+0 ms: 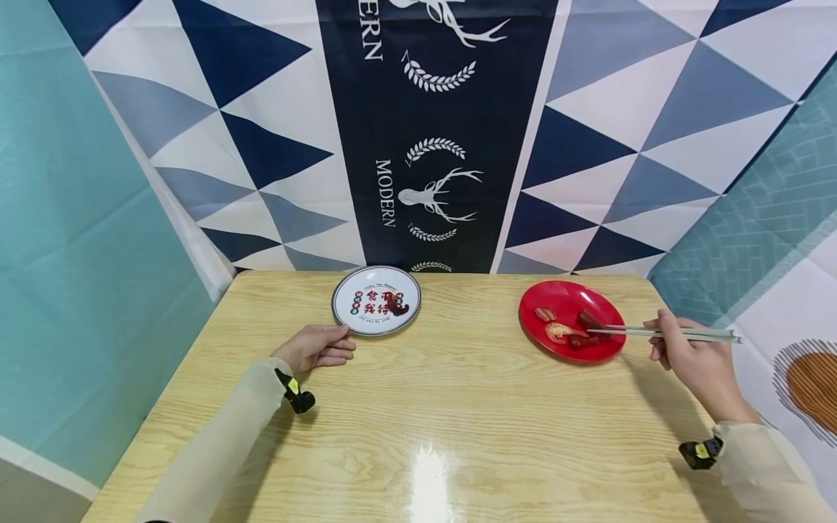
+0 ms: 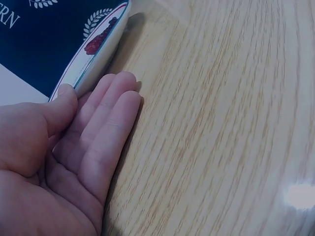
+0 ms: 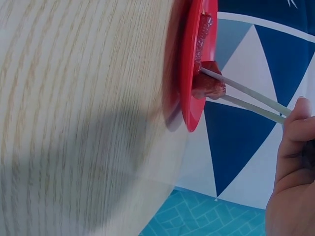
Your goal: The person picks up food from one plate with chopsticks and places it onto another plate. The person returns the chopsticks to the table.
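Though sideways, "MODERN" [image 1: 386, 193] behind lettered plate [image 1: 375, 325]

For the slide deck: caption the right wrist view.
Right hand holds chopsticks at reddish-brown food on a red plate.

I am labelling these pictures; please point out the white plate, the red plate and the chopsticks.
White plate [image 1: 375, 300], head view, printed centre.
Red plate [image 1: 564, 303], head view, bare surface.
Chopsticks [image 3: 251, 94], right wrist view, upper stick's shaft.
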`<state>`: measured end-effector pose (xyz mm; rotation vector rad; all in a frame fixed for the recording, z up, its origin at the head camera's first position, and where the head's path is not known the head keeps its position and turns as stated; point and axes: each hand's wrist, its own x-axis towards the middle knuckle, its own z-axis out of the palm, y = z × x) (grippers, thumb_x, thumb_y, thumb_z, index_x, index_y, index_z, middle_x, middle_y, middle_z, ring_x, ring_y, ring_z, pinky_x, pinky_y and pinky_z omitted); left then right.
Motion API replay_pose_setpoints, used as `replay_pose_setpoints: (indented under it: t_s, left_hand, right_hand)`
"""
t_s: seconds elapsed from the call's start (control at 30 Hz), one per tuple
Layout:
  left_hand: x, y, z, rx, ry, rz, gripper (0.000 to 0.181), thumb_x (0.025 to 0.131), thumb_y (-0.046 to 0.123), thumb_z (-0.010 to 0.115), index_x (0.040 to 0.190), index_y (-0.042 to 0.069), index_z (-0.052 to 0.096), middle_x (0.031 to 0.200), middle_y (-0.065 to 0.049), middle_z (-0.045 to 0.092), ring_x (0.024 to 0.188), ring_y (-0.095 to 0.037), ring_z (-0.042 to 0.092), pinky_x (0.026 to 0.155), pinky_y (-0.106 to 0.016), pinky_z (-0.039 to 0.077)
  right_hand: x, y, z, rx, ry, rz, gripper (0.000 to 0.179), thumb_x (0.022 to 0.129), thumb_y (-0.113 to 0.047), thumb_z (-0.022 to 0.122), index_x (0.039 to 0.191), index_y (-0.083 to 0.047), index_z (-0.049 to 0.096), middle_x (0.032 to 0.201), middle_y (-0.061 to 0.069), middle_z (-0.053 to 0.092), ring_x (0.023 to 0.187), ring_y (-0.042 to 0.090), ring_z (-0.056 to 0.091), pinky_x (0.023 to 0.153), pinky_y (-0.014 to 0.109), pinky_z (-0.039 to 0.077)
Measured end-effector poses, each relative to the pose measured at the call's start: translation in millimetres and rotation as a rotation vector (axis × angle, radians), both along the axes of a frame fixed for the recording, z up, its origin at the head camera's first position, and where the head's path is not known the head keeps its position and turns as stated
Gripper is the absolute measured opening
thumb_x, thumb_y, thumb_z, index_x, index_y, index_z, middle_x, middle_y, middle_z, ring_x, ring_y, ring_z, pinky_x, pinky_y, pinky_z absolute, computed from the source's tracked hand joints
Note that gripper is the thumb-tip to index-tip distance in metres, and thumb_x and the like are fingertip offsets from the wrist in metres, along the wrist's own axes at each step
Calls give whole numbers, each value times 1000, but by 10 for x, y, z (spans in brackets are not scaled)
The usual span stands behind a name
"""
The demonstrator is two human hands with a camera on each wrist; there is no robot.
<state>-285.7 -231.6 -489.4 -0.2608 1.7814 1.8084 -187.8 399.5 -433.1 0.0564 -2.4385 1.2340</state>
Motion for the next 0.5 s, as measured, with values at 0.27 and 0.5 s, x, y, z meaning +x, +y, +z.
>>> replay_pose_setpoints:
  t_s: [0.27,0.5]
  left_hand:
    - [-11,1,-16,-3,-8,-1,35,107,30,59,121,0,65,91,-5,79,81,-17,78,80,-32,65]
    - [16,5,20,-5,5,-10,40,107,30,59,127,-4,63,91,-5,79,80,-15,77,82,-31,65]
  right_hand:
    - [-41,-39,58,2,5,3,42,110,-24,49,95,8,70,58,5,65,43,15,54,39,27,45]
    - [-34,-110,231,-17,-10,25,41,109,-22,51,91,9,70,57,5,65,42,16,55,38,26,44]
